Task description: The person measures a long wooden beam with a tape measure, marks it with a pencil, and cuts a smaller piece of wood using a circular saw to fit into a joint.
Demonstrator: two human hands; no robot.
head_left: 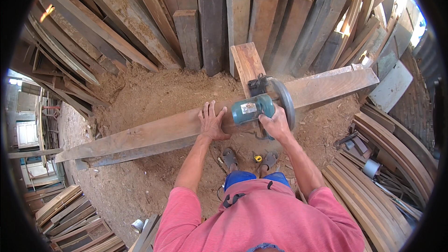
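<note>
Gripping the handle of a teal circular saw (250,109), a worker's right hand (276,124) curls around the grip with the thumb laid over it; the fingertips are hidden, so the trigger cannot be made out. To its left, the left hand (213,122) is spread wide, palm down on a long plank (144,130), fingers pointing away from the body. The saw sits over the plank just ahead of the right hand, its motor toward the left hand and its round blade guard (283,100) on the far right side, so that the motor housing lies between the spread fingers and the guard.

The plank's long axis slants across the worker's front, from near left to farther right, and the guard stands crosswise to it. A short board (248,60) juts out beyond the saw; whether it passes over or under the plank is hidden. Below the plank's near edge shows a second timber (133,151).

Sandaled feet (229,157) stand on the worker's side, a yellow tape measure (258,158) between them. Sawdust (140,86) covers the ground beyond, up to a row of upright boards (212,23); more lumber (359,200) is stacked at right.
</note>
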